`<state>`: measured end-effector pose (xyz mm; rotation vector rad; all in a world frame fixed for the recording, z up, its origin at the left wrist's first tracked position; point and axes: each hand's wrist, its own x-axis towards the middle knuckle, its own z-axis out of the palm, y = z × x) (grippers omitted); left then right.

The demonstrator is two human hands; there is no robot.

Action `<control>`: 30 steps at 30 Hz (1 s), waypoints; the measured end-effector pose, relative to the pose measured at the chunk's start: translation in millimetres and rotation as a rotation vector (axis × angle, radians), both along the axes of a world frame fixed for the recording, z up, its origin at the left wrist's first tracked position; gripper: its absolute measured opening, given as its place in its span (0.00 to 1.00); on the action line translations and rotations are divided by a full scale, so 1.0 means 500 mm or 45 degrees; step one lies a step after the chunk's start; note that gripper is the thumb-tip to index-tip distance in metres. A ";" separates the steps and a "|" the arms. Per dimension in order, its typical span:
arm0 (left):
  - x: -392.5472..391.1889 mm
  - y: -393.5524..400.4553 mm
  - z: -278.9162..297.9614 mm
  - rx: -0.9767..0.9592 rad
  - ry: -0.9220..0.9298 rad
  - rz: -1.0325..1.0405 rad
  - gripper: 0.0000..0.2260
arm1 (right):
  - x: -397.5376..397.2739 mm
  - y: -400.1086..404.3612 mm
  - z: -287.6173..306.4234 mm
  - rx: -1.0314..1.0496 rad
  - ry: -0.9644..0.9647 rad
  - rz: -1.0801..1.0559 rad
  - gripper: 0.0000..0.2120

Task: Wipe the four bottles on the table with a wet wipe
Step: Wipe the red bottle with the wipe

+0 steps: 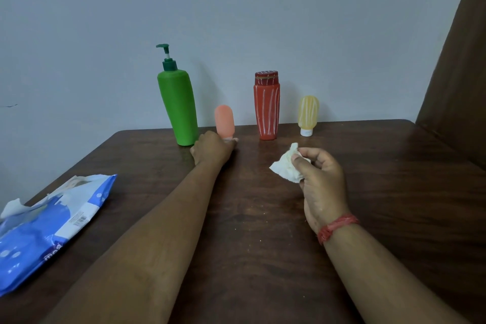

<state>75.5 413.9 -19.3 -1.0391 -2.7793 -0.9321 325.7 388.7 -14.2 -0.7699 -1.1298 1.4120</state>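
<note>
Two bare forearms are seen; no sleeves are worn on either. A red thread band (337,227), wound in several strands, is worn round the right wrist. Nothing is worn on the left wrist. No rings are seen on the left hand (211,150) or the right hand (322,179).

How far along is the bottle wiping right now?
Done: a wet wipe is out, crumpled in the right hand. In hand: the left hand is at the orange bottle's base. Which bottles are already wiped can't be told.
</note>
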 end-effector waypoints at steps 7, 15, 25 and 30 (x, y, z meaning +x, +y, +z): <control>0.092 -0.053 0.001 0.101 -0.053 -0.422 0.10 | -0.001 -0.004 0.005 -0.026 0.015 -0.014 0.05; 0.155 0.004 0.015 0.246 -0.283 -0.535 0.31 | -0.006 0.004 -0.001 -0.055 0.037 -0.042 0.06; 0.144 0.097 0.034 0.383 -0.519 -0.545 0.36 | -0.008 0.016 -0.015 -0.052 0.054 -0.050 0.06; 0.136 0.106 0.034 0.400 -0.547 -0.612 0.27 | -0.007 0.017 -0.014 -0.065 0.051 -0.029 0.08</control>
